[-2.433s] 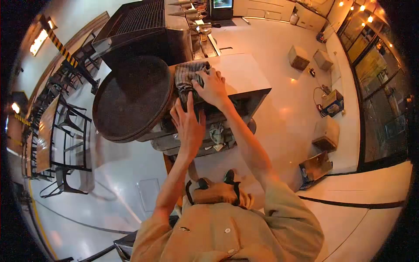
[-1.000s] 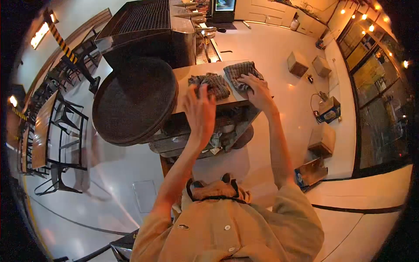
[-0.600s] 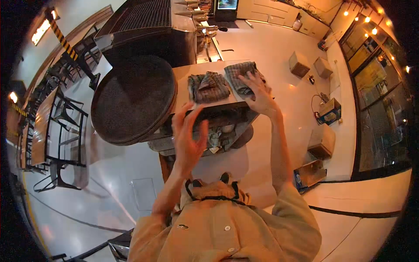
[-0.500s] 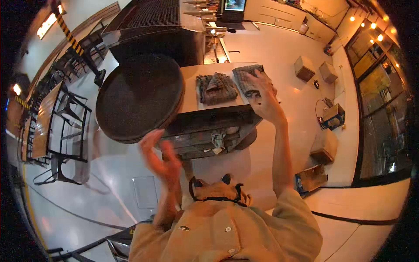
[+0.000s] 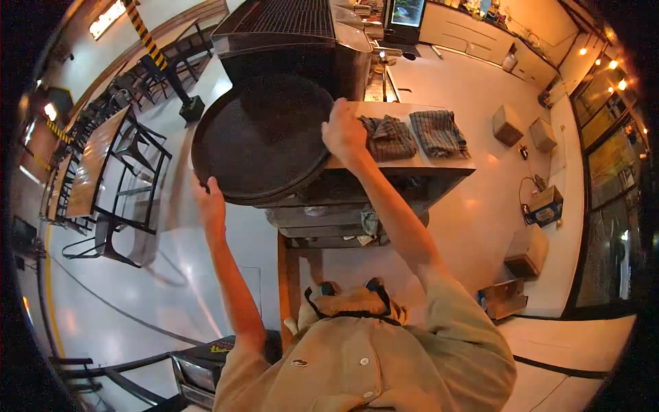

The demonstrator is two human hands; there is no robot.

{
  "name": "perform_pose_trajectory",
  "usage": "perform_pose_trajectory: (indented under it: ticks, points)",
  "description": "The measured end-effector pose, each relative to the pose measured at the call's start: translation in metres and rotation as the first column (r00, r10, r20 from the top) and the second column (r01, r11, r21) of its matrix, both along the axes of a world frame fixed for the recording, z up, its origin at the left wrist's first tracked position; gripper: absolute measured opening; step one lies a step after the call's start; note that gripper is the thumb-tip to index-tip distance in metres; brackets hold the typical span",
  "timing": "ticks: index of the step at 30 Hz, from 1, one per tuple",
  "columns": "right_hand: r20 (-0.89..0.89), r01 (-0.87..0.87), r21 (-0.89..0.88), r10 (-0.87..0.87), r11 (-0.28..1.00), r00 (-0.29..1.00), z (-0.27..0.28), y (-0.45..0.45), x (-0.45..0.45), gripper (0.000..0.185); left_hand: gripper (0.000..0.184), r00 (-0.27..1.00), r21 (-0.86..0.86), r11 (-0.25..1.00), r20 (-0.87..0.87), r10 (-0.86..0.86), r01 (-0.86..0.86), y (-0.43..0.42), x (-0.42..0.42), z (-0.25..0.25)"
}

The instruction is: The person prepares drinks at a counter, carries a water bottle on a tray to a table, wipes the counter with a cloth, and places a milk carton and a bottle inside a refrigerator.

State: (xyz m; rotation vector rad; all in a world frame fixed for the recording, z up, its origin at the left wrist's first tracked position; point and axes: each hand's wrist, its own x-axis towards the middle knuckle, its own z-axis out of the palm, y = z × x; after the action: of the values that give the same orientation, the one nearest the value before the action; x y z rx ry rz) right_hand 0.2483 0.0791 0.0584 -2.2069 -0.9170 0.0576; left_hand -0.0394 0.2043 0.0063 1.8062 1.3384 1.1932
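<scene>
A large round black tray (image 5: 261,141), which looks like the top of a stack, lies at the left end of the counter (image 5: 405,163). My left hand (image 5: 210,202) grips its lower left rim, thumb on top and the other fingers mostly hidden. On the right rim, my right hand (image 5: 345,134) is closed around the edge. Just right of that hand lies a crumpled, folded checked cloth (image 5: 390,139). A second checked cloth (image 5: 439,134), folded flatter, is beside it.
Behind the tray stands a grill with a mesh top (image 5: 285,19). Shelves holding items (image 5: 329,218) are under the counter. Wooden tables (image 5: 99,161) and metal stools (image 5: 117,240) are at left. Box-like stools (image 5: 508,126) and a cardboard box (image 5: 503,299) stand at right.
My right hand has left the flatter cloth and moved left to the tray's right rim. My left hand has moved onto the tray's lower left rim. The view has shifted.
</scene>
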Motion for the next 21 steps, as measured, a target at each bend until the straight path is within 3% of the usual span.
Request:
perform_pose_trajectory:
  ticks: [1, 4, 7, 10, 13, 14, 15, 16, 17, 18, 20, 21]
  points:
    - [-0.006, -0.015, -0.012, 0.015, 1.0, 1.0, 0.0, -0.002, -0.001, 0.038, 0.057, 0.996, 0.056, 0.998, -0.08, 0.041, -0.037, 0.002, 0.001, 0.0]
    - [-0.021, -0.049, -0.037, 0.048, 0.998, 0.999, 0.004, -0.005, 0.003, 0.039, 0.058, 0.991, -0.028, 0.999, -0.127, 0.031, -0.034, -0.01, 0.001, 0.016]
    - [0.023, -0.027, -0.037, 0.028, 0.999, 0.999, -0.009, -0.004, 0.004, 0.031, 0.058, 0.997, -0.031, 0.999, -0.066, -0.032, 0.03, 0.002, -0.006, 0.003]
    - [0.036, -0.001, -0.065, 0.004, 0.998, 0.999, -0.001, -0.007, 0.001, 0.029, 0.059, 0.997, -0.173, 0.985, -0.081, -0.015, 0.001, -0.008, -0.004, 0.016]
    - [0.074, -0.059, -0.093, 0.066, 0.994, 0.995, 0.004, -0.014, -0.006, 0.03, 0.059, 0.991, 0.087, 0.992, -0.09, 0.103, -0.095, 0.002, 0.008, -0.005]
    - [0.097, -0.084, -0.099, 0.094, 0.992, 0.991, 0.003, -0.016, -0.005, 0.032, 0.059, 0.997, 0.066, 0.996, -0.041, 0.06, -0.057, 0.002, 0.006, -0.011]
    - [0.13, 0.01, -0.155, 0.01, 0.988, 0.991, -0.006, -0.005, 0.0, 0.028, 0.059, 1.0, 0.051, 0.999, 0.015, 0.017, -0.018, 0.002, 0.006, -0.007]
    - [0.159, -0.004, -0.105, 0.021, 0.994, 0.987, -0.007, -0.012, 0.004, 0.027, 0.06, 0.997, 0.039, 0.999, 0.072, -0.025, 0.022, 0.004, 0.005, -0.006]
    - [0.185, -0.019, -0.057, 0.029, 0.998, 0.982, -0.008, -0.018, 0.007, 0.027, 0.062, 0.999, 0.133, 0.991, 0.031, -0.024, 0.02, 0.012, -0.001, -0.02]
    - [0.213, -0.034, -0.005, 0.034, 0.999, 0.977, -0.008, -0.024, 0.011, 0.027, 0.062, 0.999, 0.083, 0.996, 0.03, 0.029, -0.031, 0.001, -0.001, -0.014]
    - [0.225, 0.053, 0.011, -0.054, 0.999, 0.973, 0.008, -0.056, 0.037, 0.045, 0.063, 0.991, -0.01, 0.991, 0.03, 0.131, -0.131, -0.031, 0.008, 0.017]
    - [0.232, 0.095, 0.014, -0.095, 0.995, 0.968, 0.018, -0.082, 0.055, 0.054, 0.062, 0.986, 0.129, 0.978, 0.016, 0.166, -0.166, -0.048, 0.011, 0.023]
